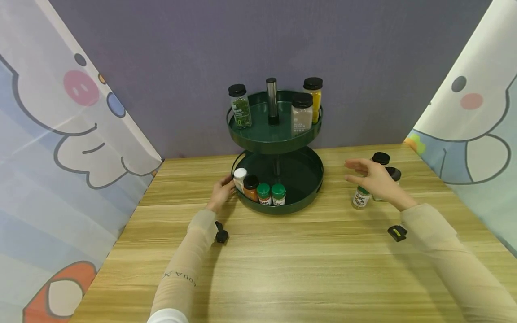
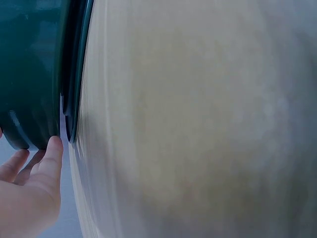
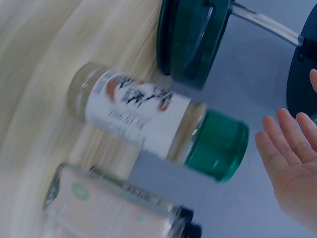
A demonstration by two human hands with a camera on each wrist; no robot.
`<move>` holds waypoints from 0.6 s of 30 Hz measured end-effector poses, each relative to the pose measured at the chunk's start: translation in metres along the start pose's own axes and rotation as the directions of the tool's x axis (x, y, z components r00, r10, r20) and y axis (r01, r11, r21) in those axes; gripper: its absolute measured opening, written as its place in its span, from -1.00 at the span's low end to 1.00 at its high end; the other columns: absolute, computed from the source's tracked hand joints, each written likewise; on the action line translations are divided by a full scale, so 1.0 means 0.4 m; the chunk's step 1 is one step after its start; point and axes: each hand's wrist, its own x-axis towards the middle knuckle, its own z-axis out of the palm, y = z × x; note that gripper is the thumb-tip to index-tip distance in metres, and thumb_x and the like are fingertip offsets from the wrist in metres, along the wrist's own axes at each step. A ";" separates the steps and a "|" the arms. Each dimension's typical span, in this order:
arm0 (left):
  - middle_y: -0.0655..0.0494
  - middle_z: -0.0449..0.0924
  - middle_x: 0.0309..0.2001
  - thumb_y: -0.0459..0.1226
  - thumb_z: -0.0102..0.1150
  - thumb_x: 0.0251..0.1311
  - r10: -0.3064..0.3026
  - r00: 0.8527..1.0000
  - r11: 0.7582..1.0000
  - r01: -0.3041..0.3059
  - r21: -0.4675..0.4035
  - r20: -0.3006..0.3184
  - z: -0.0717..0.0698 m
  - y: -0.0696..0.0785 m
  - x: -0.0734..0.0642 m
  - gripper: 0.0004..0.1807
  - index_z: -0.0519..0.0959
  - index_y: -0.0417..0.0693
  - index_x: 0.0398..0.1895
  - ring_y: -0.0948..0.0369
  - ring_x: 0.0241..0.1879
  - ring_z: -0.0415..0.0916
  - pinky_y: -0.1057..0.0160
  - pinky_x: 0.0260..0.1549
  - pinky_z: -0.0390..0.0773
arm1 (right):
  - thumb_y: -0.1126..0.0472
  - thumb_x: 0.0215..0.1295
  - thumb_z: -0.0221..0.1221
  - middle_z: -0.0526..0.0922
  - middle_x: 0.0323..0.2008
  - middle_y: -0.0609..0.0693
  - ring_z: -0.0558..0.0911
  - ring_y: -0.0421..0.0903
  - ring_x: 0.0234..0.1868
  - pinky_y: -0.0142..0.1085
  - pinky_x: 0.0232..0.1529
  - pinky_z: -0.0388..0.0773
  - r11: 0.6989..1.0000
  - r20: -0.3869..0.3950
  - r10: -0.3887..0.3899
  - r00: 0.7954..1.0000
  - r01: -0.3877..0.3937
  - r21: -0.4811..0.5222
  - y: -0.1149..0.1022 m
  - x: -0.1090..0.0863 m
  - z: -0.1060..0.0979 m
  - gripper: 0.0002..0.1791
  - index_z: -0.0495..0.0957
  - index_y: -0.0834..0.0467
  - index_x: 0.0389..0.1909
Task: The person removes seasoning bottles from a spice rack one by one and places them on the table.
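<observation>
A dark green two-tier rack [image 1: 278, 146] stands near the wall. My left hand [image 1: 221, 194] touches the outer wall of its lower tray [image 2: 29, 74], fingers extended, beside a white-capped jar [image 1: 240, 175]. Right of the rack, my right hand [image 1: 375, 178] hovers with nothing in it, its fingers [image 3: 286, 131] apart from the bottles. Just below it a green-capped spice bottle [image 3: 141, 116] stands upright on the table, with black-capped jars [image 1: 381, 158] close behind, partly hidden by the hand.
The lower tray also holds an orange jar [image 1: 251, 188] and green-capped bottles [image 1: 264, 194]. On the upper tray stand a green herb jar [image 1: 241, 107], a pepper jar [image 1: 301, 115] and a yellow jar [image 1: 314, 96]. Black straps [image 1: 221, 233] sit at both wrists.
</observation>
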 end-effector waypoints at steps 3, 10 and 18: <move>-0.17 0.17 0.31 -0.23 -0.10 0.35 -0.001 1.000 1.000 0.001 0.009 0.003 0.000 0.002 -0.002 -0.45 0.13 -0.26 0.34 0.01 0.25 0.24 0.13 0.22 0.33 | 0.11 0.26 0.14 0.40 0.16 0.26 0.41 0.19 0.15 0.01 0.21 0.31 0.999 0.001 -0.045 0.999 0.045 0.021 -0.012 0.014 0.018 -0.44 0.30 0.30 0.20; -0.14 0.18 0.31 -0.19 -0.06 0.33 -0.007 1.000 1.000 0.007 0.006 -0.002 -0.001 0.001 0.000 -0.43 0.15 -0.23 0.34 0.03 0.26 0.25 0.15 0.22 0.33 | 0.18 0.25 0.15 0.42 0.13 0.26 0.41 0.17 0.16 -0.01 0.24 0.29 0.994 0.025 -0.082 0.996 0.080 0.070 -0.036 0.042 0.059 -0.50 0.34 0.30 0.17; -0.16 0.19 0.31 -0.22 -0.06 0.33 -0.001 1.000 1.000 0.001 -0.002 -0.007 -0.001 -0.001 0.003 -0.44 0.15 -0.25 0.34 0.03 0.26 0.24 0.14 0.22 0.33 | 0.01 0.22 0.17 0.42 0.16 0.18 0.37 0.13 0.21 -0.01 0.25 0.29 0.990 0.120 -0.093 0.988 0.078 0.121 -0.064 0.064 0.101 -0.40 0.31 0.20 0.22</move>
